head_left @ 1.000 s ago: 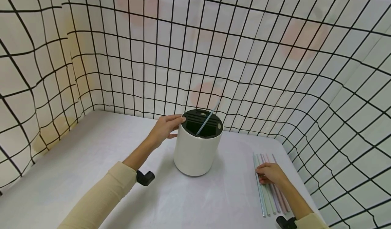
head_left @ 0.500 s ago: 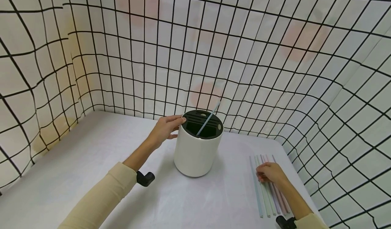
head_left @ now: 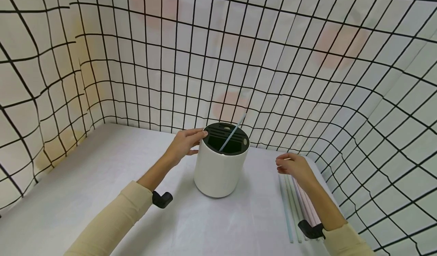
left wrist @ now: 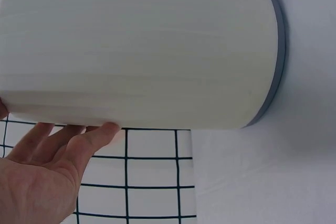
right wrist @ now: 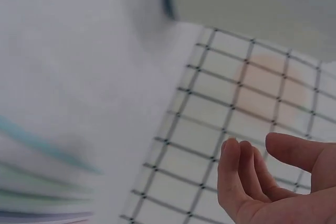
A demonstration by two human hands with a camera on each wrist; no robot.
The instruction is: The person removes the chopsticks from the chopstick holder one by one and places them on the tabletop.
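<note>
A white cylindrical holder [head_left: 218, 176] with a black slotted top [head_left: 218, 127] stands upright mid-table. One pale blue straw [head_left: 233, 135] leans in its large opening and sticks out past the rim. My left hand [head_left: 182, 146] grips the holder at its upper left, thumb at the rim and fingers against the wall; in the left wrist view the fingertips [left wrist: 109, 127] touch that wall. Bare of any object, my right hand [head_left: 295, 167] hovers past the far ends of several pastel straws [head_left: 286, 208] lying side by side. Its thumb stands apart from the bent fingers [right wrist: 231, 174].
Black grid-patterned white walls [head_left: 218, 58] close in the back and both sides. A white cloth [head_left: 112, 165] covers the table. On each wrist sits a black camera mount [head_left: 162, 199]. My right forearm [head_left: 324, 206] covers part of the straws.
My right hand has left the straws, rising and moving away from me and slightly left. The pale blue straw at the row's left edge has shifted slightly left. My left hand keeps its place.
</note>
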